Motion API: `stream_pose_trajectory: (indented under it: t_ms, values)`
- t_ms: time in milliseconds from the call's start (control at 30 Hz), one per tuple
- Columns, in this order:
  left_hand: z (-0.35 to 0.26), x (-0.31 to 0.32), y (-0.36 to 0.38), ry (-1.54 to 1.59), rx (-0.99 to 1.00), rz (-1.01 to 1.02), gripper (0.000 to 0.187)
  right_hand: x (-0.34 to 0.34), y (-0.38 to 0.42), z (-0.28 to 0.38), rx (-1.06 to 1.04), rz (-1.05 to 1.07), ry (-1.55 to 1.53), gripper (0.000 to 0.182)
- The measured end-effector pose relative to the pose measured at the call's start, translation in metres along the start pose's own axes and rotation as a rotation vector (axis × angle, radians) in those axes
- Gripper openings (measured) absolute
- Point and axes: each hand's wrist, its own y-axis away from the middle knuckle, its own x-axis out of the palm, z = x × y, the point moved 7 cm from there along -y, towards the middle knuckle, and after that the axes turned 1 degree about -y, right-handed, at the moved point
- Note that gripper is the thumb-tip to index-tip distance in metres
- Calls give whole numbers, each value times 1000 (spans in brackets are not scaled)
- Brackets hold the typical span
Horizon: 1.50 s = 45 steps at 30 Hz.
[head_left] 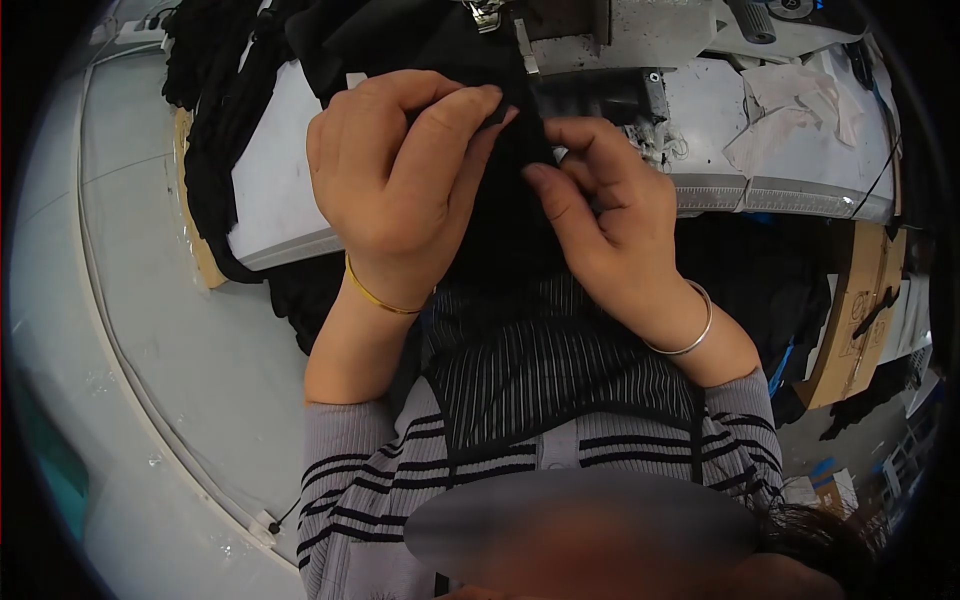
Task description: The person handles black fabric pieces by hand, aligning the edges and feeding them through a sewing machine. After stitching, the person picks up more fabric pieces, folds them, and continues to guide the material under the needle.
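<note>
Black fabric [500, 215] hangs over the front edge of the sewing table and runs up toward the presser foot [484, 14] of a sewing machine. My left hand [400, 160] pinches the fabric between thumb and fingertips, just below the machine. On the other side, my right hand [615, 205] grips the fabric's right edge, with thumb and curled index finger pressed together on it. What lies inside the pinches is partly hidden by my fingers.
At the right of the white tabletop [285, 165] lie crumpled pale scraps [795, 110], above a measuring tape [715, 196] along its edge. Black cloth [215, 130] hangs at the left. A cardboard box [860, 310] stands below right, and a cable [130, 370] runs along the floor.
</note>
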Motion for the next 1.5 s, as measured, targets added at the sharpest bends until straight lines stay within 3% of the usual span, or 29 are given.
stream_pose_trajectory:
  t_ms: [233, 367, 433, 667, 1000, 1067, 1100, 1133, 1200, 1233, 1333, 1400, 1467, 1500]
  values:
    - [-4, -13, 0, 35, -209, 35, 24, 1, 0, 2, -15, 0, -14, 23]
    - [-16, -13, -13, -28, -66, -71, 21, -1, 1, 4, -29, -11, -15, 21]
    - [-24, 5, -11, -47, -57, 158, 13, -1, -1, 3, -76, -33, -24, 19]
    - [-18, 11, -18, -60, -128, 166, 9, 0, -11, 3, -69, -18, 9, 8]
    - [3, 17, -17, 133, -206, 60, 14, 0, -25, 5, -111, -68, 67, 8]
    - [0, 14, -31, 71, -200, 238, 9, 7, -27, 2, -139, -79, 28, 9]
    - [29, 16, -9, 202, -195, 71, 17, 8, -26, 4, -143, -74, 29, 9]
    - [25, 14, 7, 194, -196, 62, 17, 8, -25, 3, -94, -72, -23, 10]
    - [37, -12, 40, 230, -503, -219, 20, 6, -29, -1, -50, -86, -84, 12]
    - [32, -19, 55, 229, -507, -209, 20, 8, -29, -10, 28, 13, -187, 13]
    - [41, -5, 124, 567, -1174, 359, 20, 16, -18, -24, 162, 189, -450, 17]
    - [54, -37, 92, 764, -1202, 207, 14, 18, -7, -29, 209, 229, -624, 19]
    - [88, -69, 41, 329, -708, 480, 17, 24, 12, -27, 227, 392, -643, 23]
    - [99, -74, 11, 14, -529, 459, 22, 30, 24, -23, 266, 392, -627, 25]
